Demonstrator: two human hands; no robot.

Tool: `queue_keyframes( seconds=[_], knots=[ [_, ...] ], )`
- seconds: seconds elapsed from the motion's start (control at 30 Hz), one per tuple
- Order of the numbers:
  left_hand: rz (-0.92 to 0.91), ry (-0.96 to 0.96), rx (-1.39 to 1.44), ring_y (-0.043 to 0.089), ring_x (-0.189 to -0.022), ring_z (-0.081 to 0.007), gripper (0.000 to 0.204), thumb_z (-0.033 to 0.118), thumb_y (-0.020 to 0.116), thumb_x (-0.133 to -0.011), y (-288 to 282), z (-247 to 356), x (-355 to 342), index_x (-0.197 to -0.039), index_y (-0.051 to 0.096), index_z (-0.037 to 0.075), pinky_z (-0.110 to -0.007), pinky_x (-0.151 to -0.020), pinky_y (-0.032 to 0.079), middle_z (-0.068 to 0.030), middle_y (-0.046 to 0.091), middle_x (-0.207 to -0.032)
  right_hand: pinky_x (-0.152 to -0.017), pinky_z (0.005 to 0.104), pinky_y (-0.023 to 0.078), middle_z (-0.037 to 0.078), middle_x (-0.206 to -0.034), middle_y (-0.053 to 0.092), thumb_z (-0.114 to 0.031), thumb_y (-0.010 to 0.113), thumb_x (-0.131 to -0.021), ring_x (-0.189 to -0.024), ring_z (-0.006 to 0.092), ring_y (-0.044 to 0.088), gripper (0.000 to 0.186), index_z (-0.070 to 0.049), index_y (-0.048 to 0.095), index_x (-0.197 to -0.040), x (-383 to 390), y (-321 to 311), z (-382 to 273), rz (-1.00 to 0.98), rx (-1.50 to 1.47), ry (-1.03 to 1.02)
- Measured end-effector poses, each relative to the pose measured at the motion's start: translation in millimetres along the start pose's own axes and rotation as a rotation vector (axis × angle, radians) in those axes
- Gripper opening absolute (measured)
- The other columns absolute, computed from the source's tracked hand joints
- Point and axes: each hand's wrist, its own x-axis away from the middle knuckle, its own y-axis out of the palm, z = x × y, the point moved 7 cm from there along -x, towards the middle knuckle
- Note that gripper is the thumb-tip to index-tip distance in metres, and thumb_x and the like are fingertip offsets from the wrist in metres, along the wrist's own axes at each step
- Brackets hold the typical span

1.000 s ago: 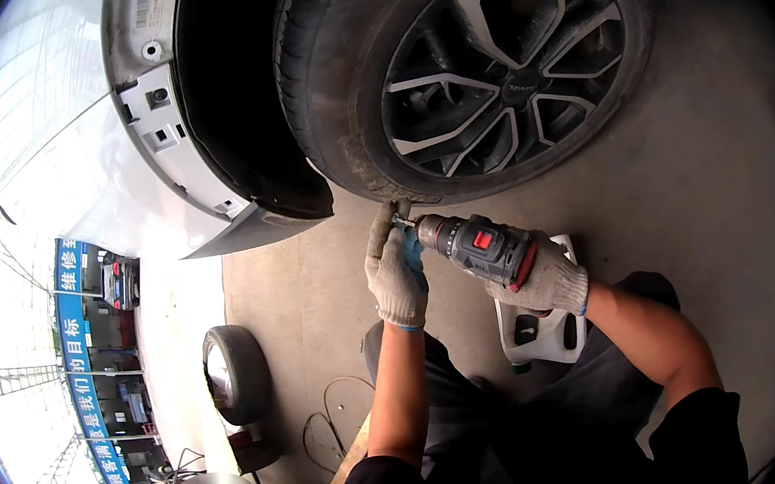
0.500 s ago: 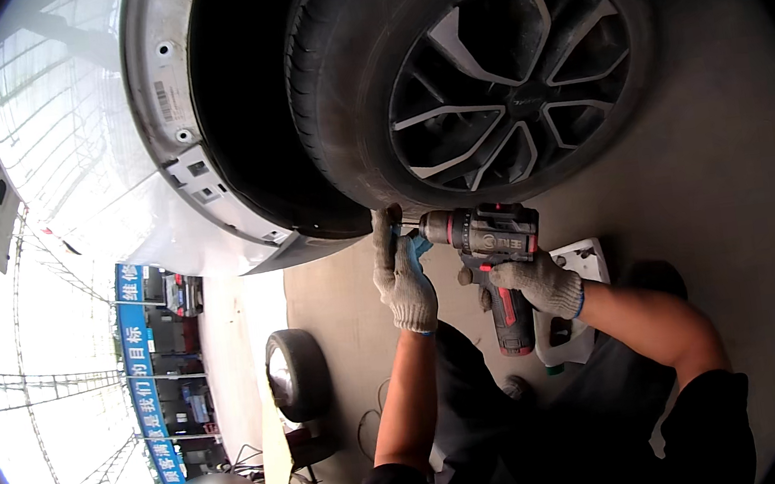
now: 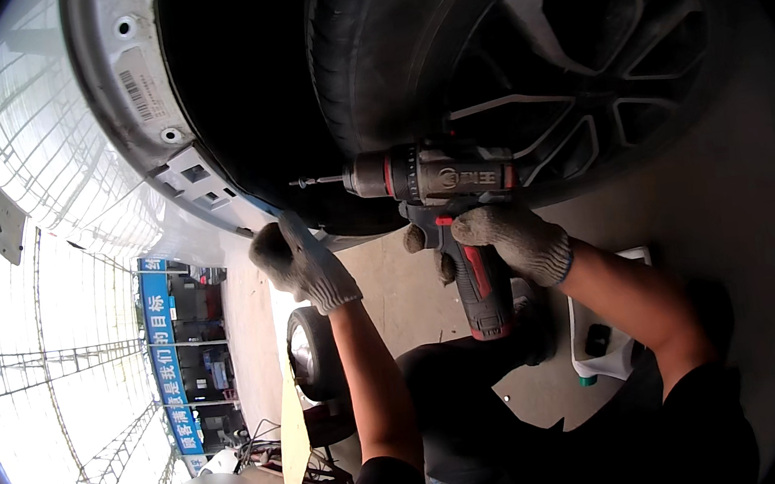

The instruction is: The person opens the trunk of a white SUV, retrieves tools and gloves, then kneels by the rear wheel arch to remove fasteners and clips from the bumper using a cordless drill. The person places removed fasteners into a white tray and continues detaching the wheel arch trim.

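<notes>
Right hand (image 3: pixel 514 245), in a grey knit work glove, is wrapped tight around the grip of a cordless drill-driver (image 3: pixel 440 200) — fingers curled shut on the handle, index near the trigger as far as I can tell. Left hand (image 3: pixel 299 263), gloved too, is loosely fisted just below the wheel-arch edge, fingers curled; whether it pinches a screw or clip can't be told.

Drill sits level, bit (image 3: pixel 316 182) pointing to the person's left toward the dark inner arch liner (image 3: pixel 237 97), tip near but apart from it. It hangs right in front of the tyre (image 3: pixel 374 43), just below the sidewall.

To drive well, judging from this: keep the bit square to the fastener, seat it fully before squeezing, steady the panel with the free hand, go slow at the start — a tilted bit would likely cam out.

Drill looks dark grey with red trim, stubby body, battery base at the bottom of the handle. Alloy wheel (image 3: pixel 598 75) behind, grey bumper edge (image 3: pixel 117 91) to the left, concrete floor (image 3: pixel 740 230) under.
</notes>
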Motion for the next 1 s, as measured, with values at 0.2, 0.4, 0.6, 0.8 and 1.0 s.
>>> queue_keyframes(
  seconds=[0.2,0.4,0.6,0.8,1.0],
  knots=[
    [0.111,0.373,-0.272,0.050,-0.068,-0.0161,0.030,0.019,0.076,-0.087,27.3,21.9,-19.5,-0.081,0.054,-0.001,-0.031,-0.065,0.047,-0.0068,0.054,-0.076,-0.066,0.0348,0.061,0.020,-0.103,0.066,-0.015,0.063,-0.079,-0.076,0.0227,0.069,0.061,0.000,0.044,-0.135,-23.0,-2.5,2.9,-0.044,-0.041,-0.054],
    [0.273,0.471,-0.429,0.053,-0.067,-0.0167,0.022,0.012,0.069,-0.087,31.8,22.2,-34.2,-0.078,0.055,-0.001,-0.031,-0.063,0.047,-0.0071,0.056,-0.073,-0.072,0.0347,0.058,0.015,-0.106,0.066,-0.013,0.063,-0.083,-0.082,0.0184,0.067,0.047,-0.001,0.052,-0.127,-34.9,-1.6,14.9,-0.064,-0.137,-0.026],
    [0.280,0.574,-0.305,0.045,-0.066,-0.0142,0.025,0.010,0.067,-0.089,31.2,10.1,-37.3,-0.075,0.048,0.001,-0.030,-0.060,0.043,-0.0034,0.045,-0.073,-0.075,0.0336,0.057,0.011,-0.099,0.067,-0.014,0.062,-0.087,-0.083,0.0171,0.067,0.034,0.001,0.059,-0.117,-48.7,-0.9,23.7,-0.120,-0.163,-0.077],
    [0.365,0.372,-0.302,0.041,-0.068,-0.0132,0.026,0.009,0.068,-0.084,30.6,4.6,-37.1,-0.072,0.046,0.003,-0.028,-0.063,0.040,-0.0017,0.043,-0.072,-0.073,0.0339,0.059,0.013,-0.103,0.066,-0.014,0.063,-0.087,-0.082,0.0187,0.068,0.040,0.003,0.053,-0.123,-56.6,6.8,23.9,-0.127,-0.247,-0.098],
    [0.207,0.606,-0.307,0.040,-0.069,-0.0125,0.028,0.013,0.070,-0.080,33.7,20.4,-32.4,-0.069,0.045,0.006,-0.029,-0.066,0.040,0.0000,0.041,-0.072,-0.072,0.0354,0.058,0.018,-0.115,0.064,-0.009,0.061,-0.085,-0.085,0.0202,0.067,0.064,-0.004,0.037,-0.145,-55.7,3.0,31.1,-0.138,-0.211,-0.038]
  ],
)
